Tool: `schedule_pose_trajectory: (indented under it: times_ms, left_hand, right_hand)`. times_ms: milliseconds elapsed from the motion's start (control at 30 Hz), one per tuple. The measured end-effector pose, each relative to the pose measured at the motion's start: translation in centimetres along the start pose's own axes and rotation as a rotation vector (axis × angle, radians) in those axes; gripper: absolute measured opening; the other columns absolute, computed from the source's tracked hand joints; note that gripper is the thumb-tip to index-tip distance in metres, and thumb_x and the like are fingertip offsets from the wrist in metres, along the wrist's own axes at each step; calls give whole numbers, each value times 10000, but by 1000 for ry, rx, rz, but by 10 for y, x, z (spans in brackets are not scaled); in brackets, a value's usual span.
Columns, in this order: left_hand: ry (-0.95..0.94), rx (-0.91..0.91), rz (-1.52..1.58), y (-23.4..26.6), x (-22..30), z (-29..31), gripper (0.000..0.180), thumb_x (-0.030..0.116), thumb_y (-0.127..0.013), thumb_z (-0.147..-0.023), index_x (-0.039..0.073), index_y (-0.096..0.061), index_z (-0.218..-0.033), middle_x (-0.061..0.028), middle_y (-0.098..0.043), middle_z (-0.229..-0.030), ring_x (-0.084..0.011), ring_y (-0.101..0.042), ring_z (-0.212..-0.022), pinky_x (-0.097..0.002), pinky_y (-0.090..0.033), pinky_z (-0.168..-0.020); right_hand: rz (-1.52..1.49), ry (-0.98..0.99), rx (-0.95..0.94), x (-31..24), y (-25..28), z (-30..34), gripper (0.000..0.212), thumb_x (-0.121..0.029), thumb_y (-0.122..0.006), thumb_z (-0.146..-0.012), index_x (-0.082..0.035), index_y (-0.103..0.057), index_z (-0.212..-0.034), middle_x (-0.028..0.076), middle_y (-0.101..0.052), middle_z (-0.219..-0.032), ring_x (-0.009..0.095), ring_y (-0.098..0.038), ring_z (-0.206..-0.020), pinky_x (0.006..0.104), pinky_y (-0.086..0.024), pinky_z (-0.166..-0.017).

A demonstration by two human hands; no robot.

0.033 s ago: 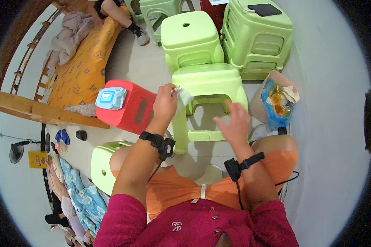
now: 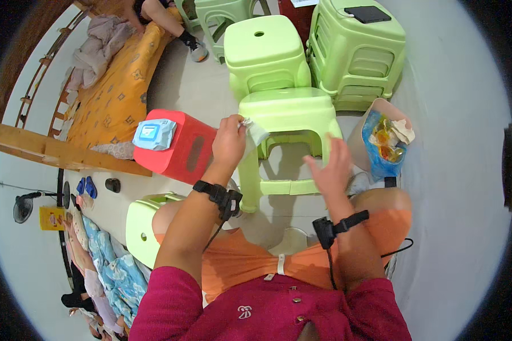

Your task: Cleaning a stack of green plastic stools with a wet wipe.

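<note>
My left hand (image 2: 228, 142) is closed on a crumpled white wipe (image 2: 256, 134), which hangs from the fingers by the left front leg of a light green plastic stool (image 2: 287, 105). Empty and slightly blurred, my right hand (image 2: 331, 167) is raised with thumb and fingers apart near that stool's right leg. To the left of my left hand is a red plastic stool (image 2: 196, 153). On top of it lies a light blue pack of wipes (image 2: 155, 134).
A bin (image 2: 356, 139) with a blue liner and rubbish stands right of the stool. Farther back are another green stool (image 2: 261, 48) and a stack of green stools (image 2: 355, 68) bearing a dark tablet (image 2: 367, 14). At left is a wooden bed (image 2: 111, 91); another person's leg (image 2: 170, 20) shows beyond.
My right hand has shifted a little to the right, away from the stool's front opening. My left hand stays almost in place with the wipe.
</note>
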State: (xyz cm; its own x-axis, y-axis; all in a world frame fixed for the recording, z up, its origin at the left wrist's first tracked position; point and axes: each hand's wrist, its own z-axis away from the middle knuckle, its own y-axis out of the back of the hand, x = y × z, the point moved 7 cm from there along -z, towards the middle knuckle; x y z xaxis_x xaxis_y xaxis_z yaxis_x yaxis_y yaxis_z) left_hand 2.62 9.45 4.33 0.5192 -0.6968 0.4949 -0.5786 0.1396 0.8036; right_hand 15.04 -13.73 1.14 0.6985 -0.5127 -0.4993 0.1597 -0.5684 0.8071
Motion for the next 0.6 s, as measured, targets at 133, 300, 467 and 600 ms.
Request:
schedule_pose_trajectory:
  times_ms: [133,300,467,600]
  left_hand:
    - [73,-135,168,-12,-14,-12,182,152,-570,-844,85,-528,-1008,-144,-571,-936,-345,-570,-875,-438,-469,-724]
    - [58,6,137,3,-8,-23,163,143,-582,-822,52,-570,-956,-150,-589,-908,-338,-577,-871,-414,-472,-746]
    - [-294,-125,-160,-43,115,-11,217,103,-563,-745,70,-631,-949,-136,-599,-990,-326,-575,-861,-402,-476,-802]
    - [-616,6,-76,-59,162,14,333,103,-547,-760,97,-613,-1087,-129,-583,-1099,-301,-567,-959,-403,-464,-861]
  right_hand:
    - [-355,-435,132,86,-20,10,970,-323,-795,-645,-66,-252,-1406,251,-413,-1312,405,-417,-1190,467,-340,-1004]
    - [-381,-337,-96,69,-33,16,1033,-254,-815,-614,-35,-201,-1415,277,-425,-1294,415,-457,-1154,448,-385,-971]
    - [-341,-405,-137,70,-28,17,989,-241,-825,-598,-18,-262,-1380,260,-475,-1218,407,-484,-1108,450,-410,-935]
    - [-340,-370,-143,76,-35,14,987,-258,-830,-592,-3,-271,-1365,261,-474,-1205,412,-485,-1102,455,-411,-931]
